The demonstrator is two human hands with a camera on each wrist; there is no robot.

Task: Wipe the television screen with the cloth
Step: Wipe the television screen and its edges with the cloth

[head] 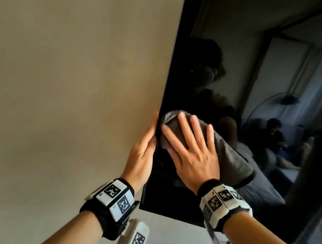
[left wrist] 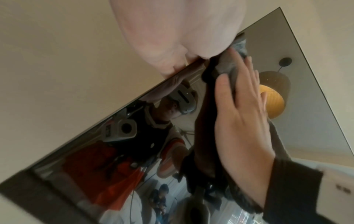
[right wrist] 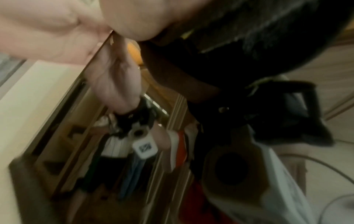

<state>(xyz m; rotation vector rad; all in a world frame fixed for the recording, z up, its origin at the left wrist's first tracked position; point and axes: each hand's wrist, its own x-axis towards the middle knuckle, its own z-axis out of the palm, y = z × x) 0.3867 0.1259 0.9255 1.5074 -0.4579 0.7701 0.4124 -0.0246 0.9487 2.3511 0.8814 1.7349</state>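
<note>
The television screen is black and glossy and fills the right half of the head view. A grey cloth lies flat on the screen near its left edge. My right hand presses on the cloth with spread, straight fingers. My left hand holds the television's left edge just beside the cloth; most of its fingers are hidden behind the frame. In the left wrist view the right hand covers the cloth on the screen. The right wrist view is blurred and shows the dark cloth.
A bare beige wall runs left of the television. A white surface lies under the television's bottom edge. The screen reflects a room with a seated person and a floor lamp.
</note>
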